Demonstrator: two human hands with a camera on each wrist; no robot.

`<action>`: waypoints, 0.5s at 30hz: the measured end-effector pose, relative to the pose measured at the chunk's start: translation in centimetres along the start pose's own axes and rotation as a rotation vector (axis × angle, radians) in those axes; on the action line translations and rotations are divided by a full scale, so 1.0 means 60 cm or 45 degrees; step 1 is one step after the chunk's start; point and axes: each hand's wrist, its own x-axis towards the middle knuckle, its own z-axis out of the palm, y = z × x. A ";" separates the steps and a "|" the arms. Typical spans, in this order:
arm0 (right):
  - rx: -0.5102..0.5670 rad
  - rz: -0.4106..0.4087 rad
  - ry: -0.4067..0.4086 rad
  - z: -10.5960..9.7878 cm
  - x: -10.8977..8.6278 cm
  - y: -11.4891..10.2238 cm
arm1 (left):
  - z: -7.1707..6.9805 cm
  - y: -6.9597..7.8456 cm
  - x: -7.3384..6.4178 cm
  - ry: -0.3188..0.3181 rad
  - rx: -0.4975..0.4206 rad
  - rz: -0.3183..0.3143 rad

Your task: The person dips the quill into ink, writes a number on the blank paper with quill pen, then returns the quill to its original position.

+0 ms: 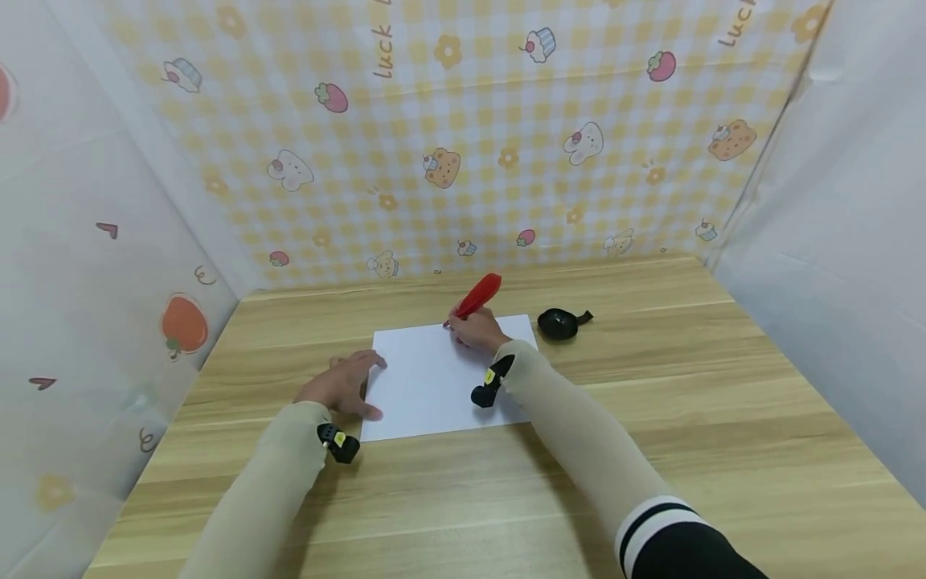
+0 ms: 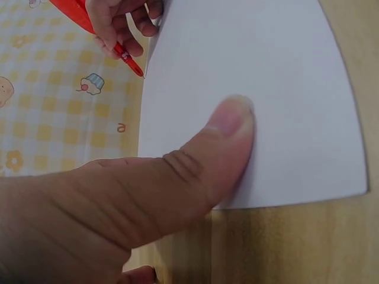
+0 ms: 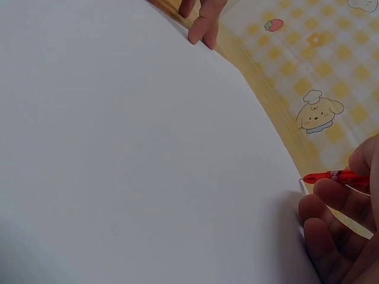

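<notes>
A white sheet of paper (image 1: 427, 386) lies on the wooden table. My right hand (image 1: 477, 330) pinches a red feather-topped pen (image 1: 481, 293) near the paper's far edge. In the right wrist view the red pen (image 3: 325, 177) has its tip right at that edge; whether it touches the paper I cannot tell. On the paper's left side rests my left hand (image 1: 350, 386), fingers spread. Its thumb (image 2: 219, 142) lies over the sheet in the left wrist view. No marks show on the paper.
To the right of the paper sits a small black round object with a short tail (image 1: 559, 324). Behind the wooden table (image 1: 651, 386) hangs a yellow checked cloth (image 1: 492, 145). White sheets stand at the left and right sides.
</notes>
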 end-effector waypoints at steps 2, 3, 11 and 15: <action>0.012 0.000 -0.002 0.001 -0.001 0.000 | 0.001 -0.001 0.000 -0.006 -0.006 0.004; 0.017 0.005 -0.002 0.001 -0.002 0.000 | 0.001 -0.001 0.000 -0.010 -0.007 0.006; -0.037 -0.001 -0.014 -0.001 -0.005 -0.004 | -0.002 0.006 -0.003 -0.035 0.006 -0.015; -0.050 0.005 -0.016 0.000 -0.005 -0.006 | -0.005 0.009 -0.003 -0.039 0.000 -0.005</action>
